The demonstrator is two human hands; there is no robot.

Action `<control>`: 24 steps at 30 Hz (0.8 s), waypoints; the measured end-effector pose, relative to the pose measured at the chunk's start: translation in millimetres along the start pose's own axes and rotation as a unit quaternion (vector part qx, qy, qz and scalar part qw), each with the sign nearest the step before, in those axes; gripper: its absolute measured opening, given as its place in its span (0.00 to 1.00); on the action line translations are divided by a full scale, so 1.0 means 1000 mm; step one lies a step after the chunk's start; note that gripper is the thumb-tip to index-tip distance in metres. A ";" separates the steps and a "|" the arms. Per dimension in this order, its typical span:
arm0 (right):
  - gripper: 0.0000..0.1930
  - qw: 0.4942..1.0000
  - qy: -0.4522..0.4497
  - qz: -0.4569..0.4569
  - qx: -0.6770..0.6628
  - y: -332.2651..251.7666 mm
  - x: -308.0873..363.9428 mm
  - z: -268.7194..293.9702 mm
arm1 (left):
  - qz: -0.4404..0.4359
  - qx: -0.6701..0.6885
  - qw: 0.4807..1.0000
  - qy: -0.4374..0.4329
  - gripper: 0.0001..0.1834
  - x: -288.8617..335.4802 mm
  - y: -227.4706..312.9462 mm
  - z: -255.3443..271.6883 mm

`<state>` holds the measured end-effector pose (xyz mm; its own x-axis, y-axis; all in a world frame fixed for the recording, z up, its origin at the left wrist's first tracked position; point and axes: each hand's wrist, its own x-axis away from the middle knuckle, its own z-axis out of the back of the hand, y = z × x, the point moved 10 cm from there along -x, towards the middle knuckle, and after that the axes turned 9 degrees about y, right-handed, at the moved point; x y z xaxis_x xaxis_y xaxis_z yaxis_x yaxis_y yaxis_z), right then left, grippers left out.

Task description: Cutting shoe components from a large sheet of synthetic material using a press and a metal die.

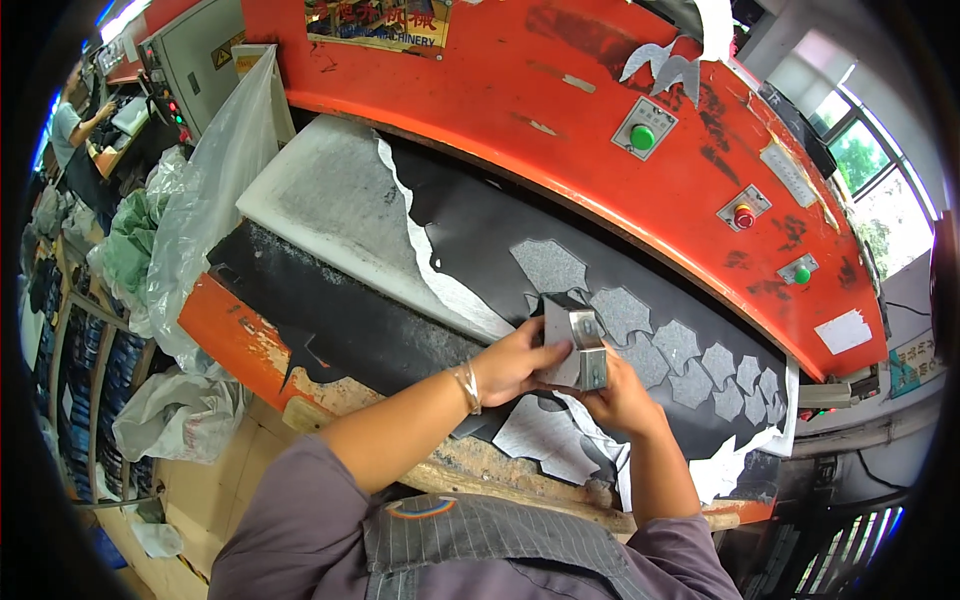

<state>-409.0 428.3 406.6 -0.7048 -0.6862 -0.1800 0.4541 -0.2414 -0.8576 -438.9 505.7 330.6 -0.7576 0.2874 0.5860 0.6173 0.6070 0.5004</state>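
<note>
Both my hands grip a steel cutting die with shiny metal walls, held just above a black sheet. My left hand is closed on its left side, thumb across the near wall. Round its lower right side wraps my right hand, with some fingers hidden. To the right and behind the die, rows of grey, angular die-cut shapes show in the sheet. Nearer me, a white-faced scrap piece with jagged edges hangs at the bed's front.
A whitish cutting board lies under the sheet's torn left edge. Behind it rises a red press with a green button and a red one. Plastic bags stand at left. Another person works at far left.
</note>
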 end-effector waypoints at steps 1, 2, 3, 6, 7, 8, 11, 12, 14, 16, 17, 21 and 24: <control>0.19 1.000 0.002 -0.002 0.000 -0.002 0.001 0.000 | -0.008 -0.017 1.000 0.009 0.25 0.009 -0.001 0.004; 0.18 0.999 -0.026 0.020 -0.014 -0.012 0.000 -0.005 | -0.007 -0.018 1.000 0.009 0.25 0.016 -0.003 0.009; 0.18 0.997 -0.051 0.043 -0.027 -0.019 -0.001 -0.010 | -0.001 -0.028 0.999 0.017 0.24 0.019 -0.005 0.017; 0.17 0.986 -0.129 0.096 0.036 -0.024 -0.011 -0.030 | -0.009 -0.031 0.998 0.050 0.22 0.030 0.000 0.045; 0.16 0.974 -0.172 0.129 0.071 -0.032 -0.016 -0.039 | -0.024 -0.021 0.997 0.077 0.20 0.035 0.005 0.055; 0.17 0.966 -0.183 0.169 0.073 -0.043 -0.022 -0.043 | -0.043 0.004 0.993 0.110 0.19 0.041 0.005 0.065; 0.16 0.948 -0.214 0.231 0.043 -0.056 -0.040 -0.056 | -0.134 0.035 0.973 0.182 0.20 0.059 0.015 0.092; 0.14 0.938 -0.222 0.261 0.060 -0.060 -0.043 -0.061 | -0.135 0.067 0.971 0.187 0.22 0.066 0.019 0.092; 0.14 0.929 -0.236 0.276 0.071 -0.064 -0.054 -0.072 | -0.123 0.140 0.971 0.149 0.25 0.079 0.027 0.082; 0.15 0.906 -0.269 0.316 0.081 -0.066 -0.057 -0.086 | -0.116 0.238 0.961 0.085 0.31 0.085 0.028 0.085; 0.15 0.907 -0.268 0.314 0.082 -0.068 -0.061 -0.087 | -0.114 0.238 0.961 0.084 0.31 0.086 0.027 0.089; 0.17 0.883 -0.266 0.374 0.100 -0.076 -0.058 -0.089 | -0.165 0.217 0.951 0.146 0.27 0.094 0.031 0.113; 0.18 0.882 -0.254 0.372 0.137 -0.062 -0.069 -0.080 | -0.195 0.139 0.954 0.179 0.18 0.105 0.040 0.116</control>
<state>-432.1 546.0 433.4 0.1475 -0.9269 -0.3451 0.8523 0.2961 -0.4312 -518.1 646.3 337.8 -0.7663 -0.2416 0.5953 0.1854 0.8039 0.5651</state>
